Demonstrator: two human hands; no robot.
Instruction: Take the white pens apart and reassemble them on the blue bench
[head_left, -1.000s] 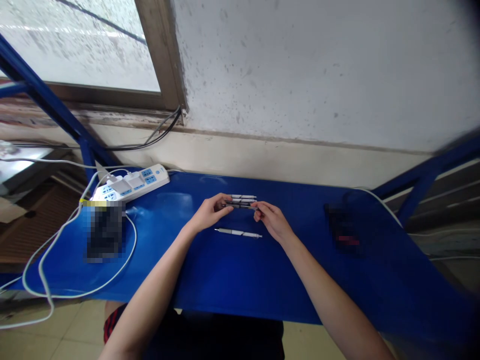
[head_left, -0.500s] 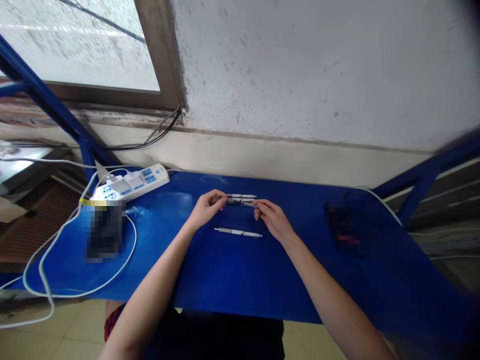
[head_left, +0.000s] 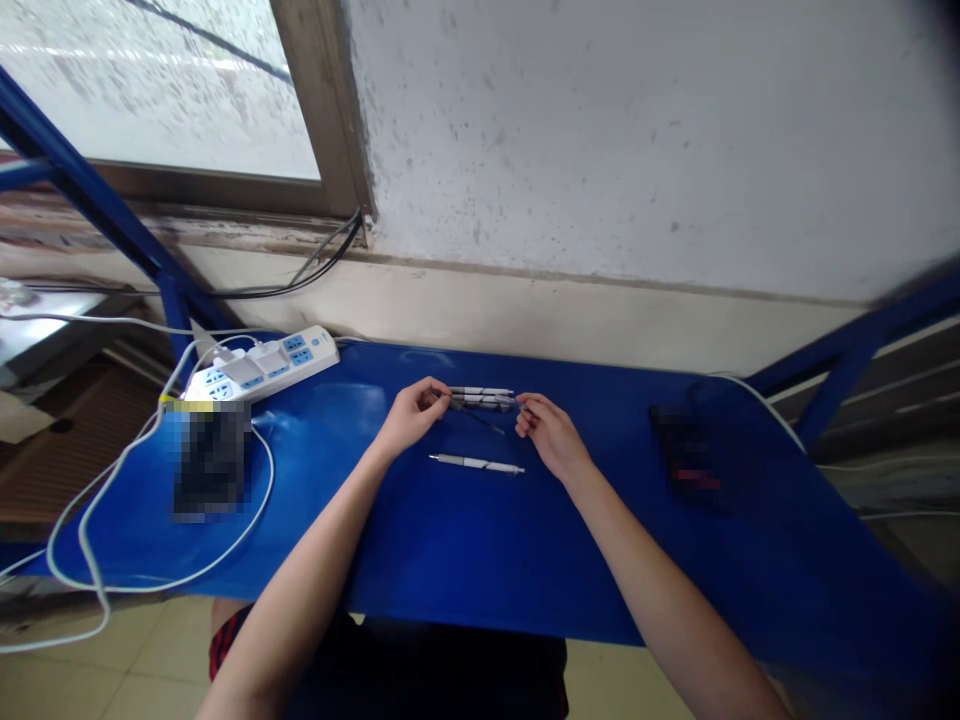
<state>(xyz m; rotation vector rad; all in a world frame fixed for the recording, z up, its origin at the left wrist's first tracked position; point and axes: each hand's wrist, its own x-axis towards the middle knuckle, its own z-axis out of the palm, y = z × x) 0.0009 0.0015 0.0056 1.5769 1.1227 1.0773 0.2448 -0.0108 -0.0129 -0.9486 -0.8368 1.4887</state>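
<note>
On the blue table point(head_left: 465, 540) my left hand point(head_left: 409, 415) pinches the left end of a white pen point(head_left: 480, 402) lying at the far middle. My right hand point(head_left: 547, 432) is closed in a pinch at that pen's right end, with a thin dark refill point(head_left: 480, 420) slanting down between the hands. Another white pen point(head_left: 484, 391) lies just behind the held one. A third white pen point(head_left: 476, 463) lies flat on the table just in front of my hands.
A white power strip point(head_left: 262, 367) with plugs and white cables point(head_left: 90, 540) sits at the far left, beside a blurred dark object point(head_left: 212, 458). Another blurred dark object point(head_left: 686, 460) lies at the right. A wall and window rise close behind the table.
My hands moved slightly apart along the pen, and a thin dark refill now shows slanting between them. The pen in front has not moved.
</note>
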